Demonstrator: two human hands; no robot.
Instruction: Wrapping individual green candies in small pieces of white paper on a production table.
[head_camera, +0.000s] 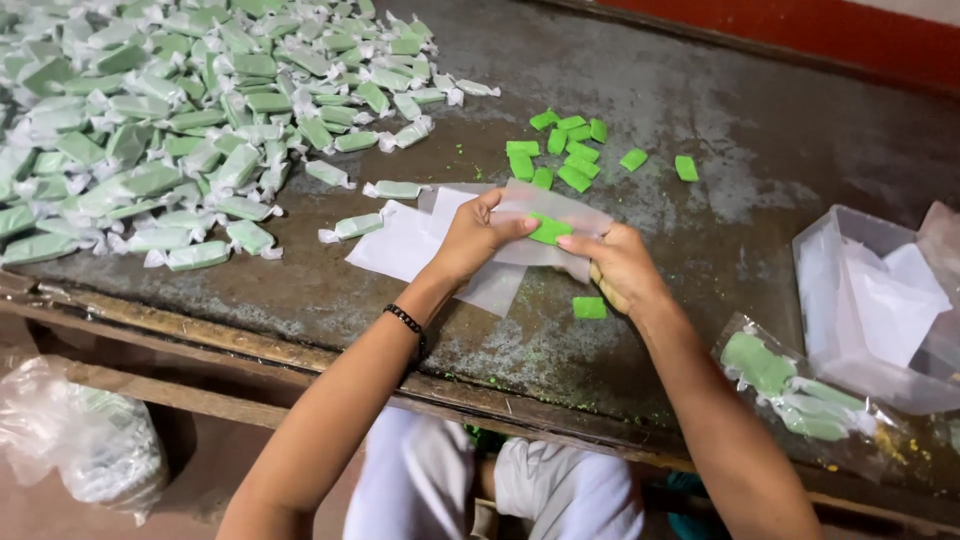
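I've got a bare green candy piece (549, 229) on a translucent wrapper sheet (553, 222), held just above the metal table (700, 110). My left hand (470, 240) pinches the sheet's left side, fingers closed on it; my right hand (620, 265) grips the right edge. More wrapper sheets (405, 245) lie beneath. Unwrapped green pieces (565, 150) sit just beyond, one loose piece (589, 307) near my right wrist. The wrapped candy pile (180, 110) fills the far left; a plastic box (870, 300) is at right.

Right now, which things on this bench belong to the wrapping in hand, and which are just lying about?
In use:
left hand
right hand
green piece
wrapper sheet
loose green pieces
wrapper stack
wrapped pile

Lying about:
clear box
plastic bag
floor bag
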